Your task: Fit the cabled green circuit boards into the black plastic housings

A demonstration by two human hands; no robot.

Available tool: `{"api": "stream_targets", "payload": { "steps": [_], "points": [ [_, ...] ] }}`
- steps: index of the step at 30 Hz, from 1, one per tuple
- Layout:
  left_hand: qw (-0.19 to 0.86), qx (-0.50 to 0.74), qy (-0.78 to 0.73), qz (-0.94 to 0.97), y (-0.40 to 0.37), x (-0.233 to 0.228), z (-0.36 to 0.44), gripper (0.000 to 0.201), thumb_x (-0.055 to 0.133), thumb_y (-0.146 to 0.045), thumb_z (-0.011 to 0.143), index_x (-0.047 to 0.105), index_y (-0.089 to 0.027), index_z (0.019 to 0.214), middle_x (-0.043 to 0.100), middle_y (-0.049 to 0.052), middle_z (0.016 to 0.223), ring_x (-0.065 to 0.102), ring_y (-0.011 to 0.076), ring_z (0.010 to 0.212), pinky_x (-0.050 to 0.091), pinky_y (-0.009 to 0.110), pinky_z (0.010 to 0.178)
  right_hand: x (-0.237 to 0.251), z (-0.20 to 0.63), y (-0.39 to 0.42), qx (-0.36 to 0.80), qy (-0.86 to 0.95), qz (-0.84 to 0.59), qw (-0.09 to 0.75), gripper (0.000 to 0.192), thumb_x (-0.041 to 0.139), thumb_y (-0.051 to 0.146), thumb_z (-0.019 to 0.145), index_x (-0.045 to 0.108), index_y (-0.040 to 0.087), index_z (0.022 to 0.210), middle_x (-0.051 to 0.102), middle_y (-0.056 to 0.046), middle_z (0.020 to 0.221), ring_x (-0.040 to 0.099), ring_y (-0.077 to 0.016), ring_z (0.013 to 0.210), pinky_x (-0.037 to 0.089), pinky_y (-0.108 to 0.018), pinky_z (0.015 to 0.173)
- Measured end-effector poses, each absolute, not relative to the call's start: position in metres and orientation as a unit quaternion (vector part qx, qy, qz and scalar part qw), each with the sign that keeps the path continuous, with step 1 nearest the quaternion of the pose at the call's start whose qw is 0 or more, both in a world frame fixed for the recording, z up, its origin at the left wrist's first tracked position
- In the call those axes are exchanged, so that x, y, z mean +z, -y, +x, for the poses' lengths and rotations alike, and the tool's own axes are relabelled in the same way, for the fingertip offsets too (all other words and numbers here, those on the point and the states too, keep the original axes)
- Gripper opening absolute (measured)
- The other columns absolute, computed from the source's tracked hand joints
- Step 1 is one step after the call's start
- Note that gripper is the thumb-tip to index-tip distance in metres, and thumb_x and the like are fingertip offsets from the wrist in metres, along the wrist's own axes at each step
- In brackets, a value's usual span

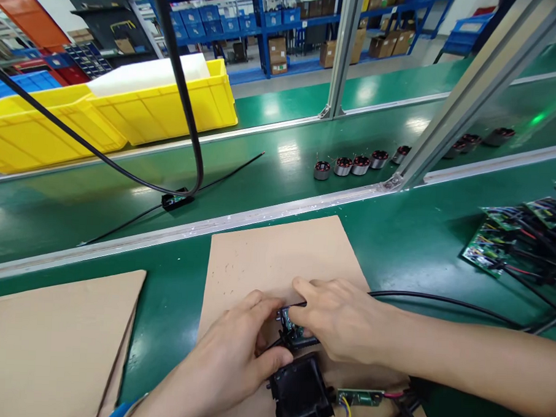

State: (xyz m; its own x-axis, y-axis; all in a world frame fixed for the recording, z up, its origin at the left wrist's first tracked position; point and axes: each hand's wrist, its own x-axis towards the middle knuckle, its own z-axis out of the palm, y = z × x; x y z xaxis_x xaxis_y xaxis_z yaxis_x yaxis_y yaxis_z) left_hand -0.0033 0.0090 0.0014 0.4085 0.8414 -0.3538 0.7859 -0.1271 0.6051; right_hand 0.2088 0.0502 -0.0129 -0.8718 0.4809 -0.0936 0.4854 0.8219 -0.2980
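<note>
Across the green bench point(409, 251), then over the cardboard sheet point(280, 251) laid flat on top. In from the right with the right hand point(337, 319), over the right and far parts of the black housing point(300, 341), fingers bent down onto the electronics inside; cannot tell whether pinching or merely pressing. In from the near left with the left hand point(242, 339), thumb and forefinger parted in a curve about the housing's left end; cannot tell how firmly, with the inner fingers hidden. Lying thus between both hands, neither clearly nearer: just right of the left fingers, under the right ones, long axis seemingly left to right but partly covered. Just beside on the near side, a black shell point(300, 391), close to the left thumb. Farther right and near, a slim circuit board point(360, 397).
</note>
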Motion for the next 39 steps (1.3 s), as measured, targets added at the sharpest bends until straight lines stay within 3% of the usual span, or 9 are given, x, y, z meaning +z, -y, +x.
{"api": "stream_targets", "payload": {
  "steps": [3, 6, 11, 16, 25, 30, 32, 35, 39],
  "points": [
    [0.407, -0.018, -0.544, 0.734, -0.016, 0.014, -0.003, 0.009, 0.055, -0.026, 0.085, 0.062, -0.022, 0.084, 0.063, -0.004, 0.065, 0.057, 0.015, 0.058, 0.039, 0.023, 0.052, -0.015, 0.21, -0.05, -0.166, -0.951, 0.261, -0.009, 0.013, 0.051, 0.01, 0.083, 0.06, 0.019, 0.087, 0.049, -0.004, 0.088, 0.044, -0.014, 0.061, 0.02, -0.03, 0.05],
    [0.373, -0.062, -0.518, 0.767, -0.018, 0.019, 0.003, 0.021, 0.052, -0.021, 0.085, 0.057, -0.021, 0.065, 0.059, -0.004, 0.057, 0.053, 0.0145, 0.052, 0.034, 0.024, 0.05, -0.017, 0.211, -0.05, -0.175, -0.946, 0.273, -0.01, 0.013, 0.051, 0.01, 0.084, 0.06, 0.019, 0.085, 0.047, -0.003, 0.087, 0.045, -0.0144, 0.062, 0.021, -0.03, 0.05],
    [0.162, 0.031, -0.498, 0.851, -0.001, 0.003, 0.01, 0.023, 0.041, -0.008, 0.085, 0.059, -0.02, 0.076, 0.063, 0.003, 0.072, 0.06, 0.0197, 0.062, 0.043, 0.03, 0.055, -0.02, 0.212, -0.051, -0.18, -0.946, 0.27, -0.021, 0.013, 0.051, 0.013, 0.086, 0.062, 0.019, 0.089, 0.046, -0.003, 0.086, 0.044, -0.0143, 0.061, 0.024, -0.03, 0.051],
    [0.039, 0.08, -0.468, 0.879, 0.019, -0.028, 0.001, 0.027, 0.036, -0.003, 0.089, 0.059, -0.016, 0.095, 0.06, 0.004, 0.073, 0.059, 0.0189, 0.062, 0.047, 0.03, 0.052, -0.025, 0.214, -0.05, -0.197, -0.935, 0.288, -0.054, 0.012, 0.054, 0.013, 0.082, 0.062, 0.019, 0.086, 0.048, -0.004, 0.087, 0.043, -0.016, 0.068, 0.028, -0.03, 0.055],
    [-0.146, -0.097, -0.42, 0.89, 0.029, -0.03, 0.011, 0.031, 0.04, 0.004, 0.085, 0.061, -0.012, 0.101, 0.061, 0.006, 0.078, 0.058, 0.0224, 0.068, 0.049, 0.033, 0.057, -0.026, 0.208, -0.054, -0.231, -0.924, 0.292, -0.088, 0.013, 0.063, 0.014, 0.077, 0.06, 0.02, 0.089, 0.055, -0.004, 0.09, 0.05, -0.0204, 0.088, 0.038, -0.031, 0.071],
    [-0.117, -0.029, -0.448, 0.886, 0.041, -0.046, -0.001, 0.046, 0.036, 0.002, 0.084, 0.052, -0.011, 0.125, 0.062, 0.012, 0.109, 0.059, 0.0235, 0.09, 0.052, 0.033, 0.073, -0.013, 0.19, -0.066, -0.27, -0.9, 0.343, -0.001, 0.031, 0.071, 0.04, 0.081, 0.061, 0.015, 0.095, 0.065, -0.008, 0.091, 0.06, -0.0238, 0.091, 0.045, -0.032, 0.074],
    [-0.105, 0.009, -0.448, 0.888, 0.041, -0.052, -0.005, 0.05, 0.035, 0.003, 0.083, 0.049, -0.009, 0.13, 0.061, 0.013, 0.111, 0.059, 0.0245, 0.092, 0.051, 0.035, 0.078, -0.01, 0.178, -0.071, -0.257, -0.9, 0.351, 0.031, 0.038, 0.074, 0.039, 0.078, 0.061, 0.012, 0.101, 0.068, -0.011, 0.094, 0.063, -0.0258, 0.091, 0.047, -0.033, 0.074],
    [-0.079, 0.053, -0.437, 0.894, 0.034, -0.05, -0.009, 0.048, 0.034, 0.004, 0.084, 0.05, -0.008, 0.127, 0.063, 0.012, 0.104, 0.059, 0.0242, 0.086, 0.051, 0.037, 0.077, -0.011, 0.163, -0.077, -0.258, -0.901, 0.342, 0.068, 0.042, 0.08, 0.035, 0.071, 0.063, 0.011, 0.101, 0.069, -0.013, 0.093, 0.065, -0.0283, 0.089, 0.048, -0.035, 0.072],
    [0.004, 0.102, -0.458, 0.883, 0.021, -0.03, -0.008, 0.028, 0.043, -0.006, 0.09, 0.059, -0.017, 0.109, 0.063, 0.007, 0.095, 0.059, 0.0215, 0.08, 0.052, 0.035, 0.071, -0.011, 0.168, -0.083, -0.262, -0.902, 0.333, 0.076, 0.043, 0.076, 0.05, 0.074, 0.065, 0.014, 0.095, 0.07, -0.011, 0.089, 0.066, -0.0291, 0.086, 0.048, -0.034, 0.068]
  ]
}}
